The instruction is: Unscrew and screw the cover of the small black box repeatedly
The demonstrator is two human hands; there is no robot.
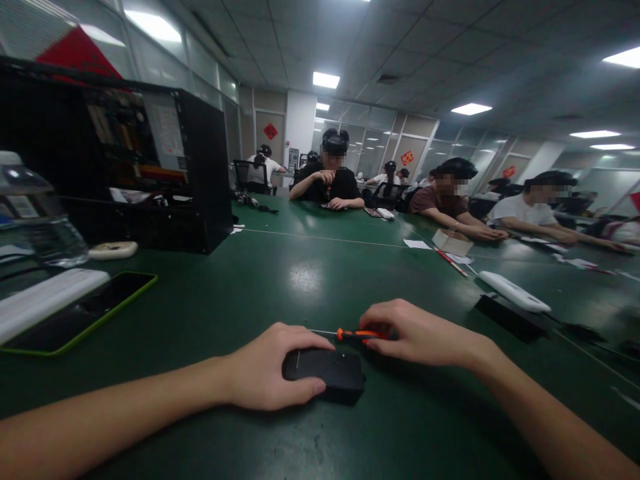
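Note:
A small black rectangular box-like case (337,373) lies on the green table, and my left hand (273,367) is closed around its left end, thumb on the near side and fingers on the far side. Just beyond the case is a screwdriver (356,335) with an orange and black handle, its thin metal shaft pointing left. My right hand (405,330) grips the handle's right end between thumb and fingers. The shaft's tip is hidden behind my left hand. What the case is exactly, I cannot make out.
At left stand an open black computer case (207,173), a clear plastic bottle (43,220) and a green-edged phone (95,310). A white device (515,291) rests by a black box (510,317) at right. Across the table sits a person in black (345,177); others sit at right.

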